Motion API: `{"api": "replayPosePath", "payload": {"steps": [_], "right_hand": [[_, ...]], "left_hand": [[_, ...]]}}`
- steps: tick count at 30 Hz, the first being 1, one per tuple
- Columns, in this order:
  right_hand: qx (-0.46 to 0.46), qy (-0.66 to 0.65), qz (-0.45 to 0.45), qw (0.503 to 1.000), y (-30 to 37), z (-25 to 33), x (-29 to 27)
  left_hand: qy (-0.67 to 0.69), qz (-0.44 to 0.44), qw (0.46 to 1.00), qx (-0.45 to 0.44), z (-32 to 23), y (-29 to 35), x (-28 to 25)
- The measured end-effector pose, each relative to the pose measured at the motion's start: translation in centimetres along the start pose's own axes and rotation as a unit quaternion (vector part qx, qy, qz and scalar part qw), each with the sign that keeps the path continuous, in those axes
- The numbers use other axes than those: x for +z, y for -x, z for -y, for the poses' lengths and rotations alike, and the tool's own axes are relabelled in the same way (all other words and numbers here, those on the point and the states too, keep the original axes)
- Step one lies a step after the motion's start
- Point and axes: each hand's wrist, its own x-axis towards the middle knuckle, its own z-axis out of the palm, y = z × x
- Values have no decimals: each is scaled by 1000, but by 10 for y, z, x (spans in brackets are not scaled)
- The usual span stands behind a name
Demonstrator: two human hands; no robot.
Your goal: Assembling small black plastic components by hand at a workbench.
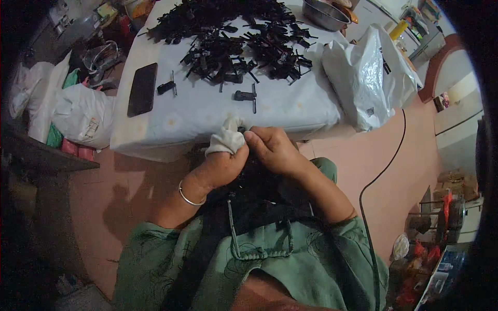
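My left hand (224, 165), a bracelet on its wrist, is closed with a white cloth (226, 140) over its fingers. Against it, my right hand (275, 149) pinches a small dark piece (241, 129), mostly hidden between thumb and fingers. Both hands meet just off the table's near edge. On the tabletop beyond them lies a single black plastic part with a crossbar (245, 96). A similar black part (166, 87) rests farther left. Toward the far side spreads a large heap of such black parts (223, 39).
A dark phone (142, 89) lies at the left of the cloth-covered table (176, 127). A white plastic bag (358, 78) stands at its right edge, with a metal bowl (326, 14) behind. White sacks (85, 111) fill the left side. A black cable (381, 173) hangs at right.
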Motion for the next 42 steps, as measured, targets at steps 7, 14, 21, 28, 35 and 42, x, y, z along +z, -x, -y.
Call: {"api": "replayPosePath", "payload": {"steps": [7,14,21,28,35,42], "right_hand": [[85,-30,42,995,-14,-17,-10],[25,311,-103,945,-62,-33,-21],[43,-9,-87,995,-43,-33,-12],[15,20,-64,998,-16,-3,-3],[-23,-19,-32,999,-6,4,-4],[-161,110,-135,971,0,11,7]], "left_hand": [[-29,106,991,-83,-2,-10,-14],[-1,54,995,-88,1,-13,-9],[59,-41,977,-200,17,-5,-7],[213,-21,951,-224,12,-4,-5],[186,29,947,-259,-6,-10,-19],[63,-1,995,-72,9,-6,-8]]}}
